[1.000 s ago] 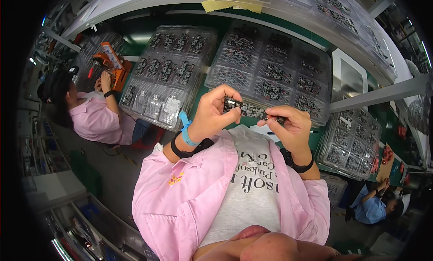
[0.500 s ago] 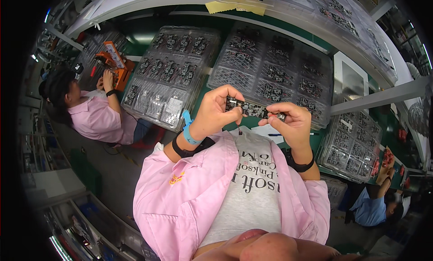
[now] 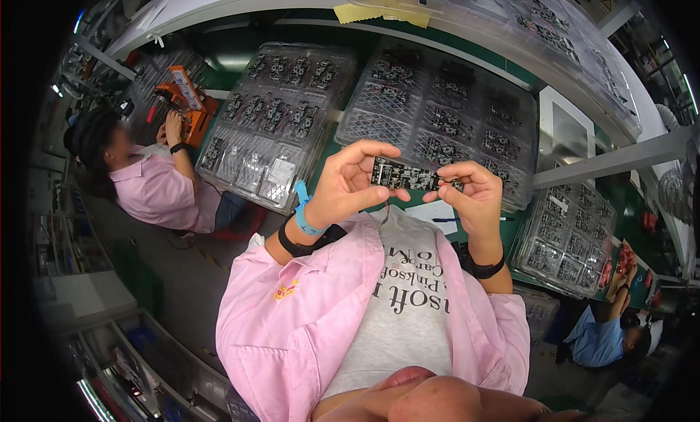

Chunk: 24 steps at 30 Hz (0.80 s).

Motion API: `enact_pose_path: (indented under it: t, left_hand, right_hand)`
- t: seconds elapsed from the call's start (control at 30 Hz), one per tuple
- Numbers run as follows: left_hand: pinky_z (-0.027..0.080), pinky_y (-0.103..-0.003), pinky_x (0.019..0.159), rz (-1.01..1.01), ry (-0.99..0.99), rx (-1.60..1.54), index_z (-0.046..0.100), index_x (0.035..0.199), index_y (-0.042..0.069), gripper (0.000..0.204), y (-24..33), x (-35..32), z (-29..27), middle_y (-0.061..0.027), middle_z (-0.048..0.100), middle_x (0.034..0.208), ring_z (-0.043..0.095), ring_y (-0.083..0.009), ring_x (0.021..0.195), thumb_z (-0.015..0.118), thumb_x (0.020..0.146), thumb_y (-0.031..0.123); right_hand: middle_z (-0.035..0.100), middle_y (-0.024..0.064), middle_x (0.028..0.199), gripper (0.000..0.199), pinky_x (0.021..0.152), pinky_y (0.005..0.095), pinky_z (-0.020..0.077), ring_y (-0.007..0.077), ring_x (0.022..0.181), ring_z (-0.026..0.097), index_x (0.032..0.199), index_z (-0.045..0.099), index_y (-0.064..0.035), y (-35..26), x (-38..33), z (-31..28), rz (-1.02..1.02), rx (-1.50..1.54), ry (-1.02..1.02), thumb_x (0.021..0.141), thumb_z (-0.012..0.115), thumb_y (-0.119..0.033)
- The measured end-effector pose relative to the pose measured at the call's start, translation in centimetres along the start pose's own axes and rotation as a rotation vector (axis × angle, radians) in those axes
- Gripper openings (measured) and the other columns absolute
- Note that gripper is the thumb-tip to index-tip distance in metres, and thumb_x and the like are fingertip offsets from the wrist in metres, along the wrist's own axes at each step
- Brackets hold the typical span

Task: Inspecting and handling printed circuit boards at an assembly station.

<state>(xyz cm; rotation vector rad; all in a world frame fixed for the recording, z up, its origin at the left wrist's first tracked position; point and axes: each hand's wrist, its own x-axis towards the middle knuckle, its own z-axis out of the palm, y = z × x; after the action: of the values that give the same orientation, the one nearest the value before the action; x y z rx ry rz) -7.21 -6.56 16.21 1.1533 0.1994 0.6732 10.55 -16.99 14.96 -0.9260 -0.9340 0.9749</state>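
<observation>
Centrally, a populated black circuit board [image 3: 408,178] is held up before the chest, on the near side of a clear partitioned tray [image 3: 370,128]. The right hand [image 3: 467,190] pinches its right end between thumb and fingers, covering part of it. The left hand [image 3: 359,183] curls, partly open, about the left end; how firmly it bears there cannot be told. Below hangs a thin wire [image 3: 386,212], its upper attachment hidden. At right, the right hand masks the middle of a pen [image 3: 445,220] near white paper [image 3: 423,213].
</observation>
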Motion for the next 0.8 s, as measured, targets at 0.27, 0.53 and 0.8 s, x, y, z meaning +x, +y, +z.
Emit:
enact_pose_path:
  t: [0.27,0.53,0.8]
  left_hand:
    - [0.049,-0.033,0.074,0.084,-0.134,0.063,0.041,0.109,-0.008,0.038,-0.1,-0.7,-0.2,-0.02,0.057,0.094,0.06,-0.025,0.083,0.055,0.074,-0.004]
    - [0.047,-0.03,0.076,0.087,-0.18,0.008,0.042,0.11,-0.007,0.037,-0.1,-0.7,-0.4,-0.0178,0.056,0.098,0.059,-0.0224,0.087,0.054,0.075,-0.007]
    - [0.048,-0.032,0.075,-0.028,-0.138,0.075,0.043,0.107,-0.007,0.036,-0.9,0.8,-0.4,-0.0189,0.057,0.093,0.06,-0.0238,0.083,0.056,0.074,-0.001]
  right_hand:
    - [0.056,0.012,0.078,0.017,0.058,0.0295,0.0523,0.0213,0.063,0.06,0.086,0.055,0.0074,-0.2,-0.5,0.1,-0.066,-0.014,-0.002,0.07,0.058,0.007]
    - [0.057,0.0128,0.08,0.018,0.057,0.0279,0.0509,0.0215,0.064,0.061,0.086,0.055,0.0066,-0.1,-0.7,-0.3,-0.109,-0.064,-0.044,0.069,0.06,0.005]
    - [0.057,0.0084,0.075,0.018,0.059,0.0255,0.0457,0.0153,0.066,0.057,0.085,0.058,0.0033,0.1,0.7,-0.9,-0.182,-0.24,-0.071,0.067,0.059,0.003]
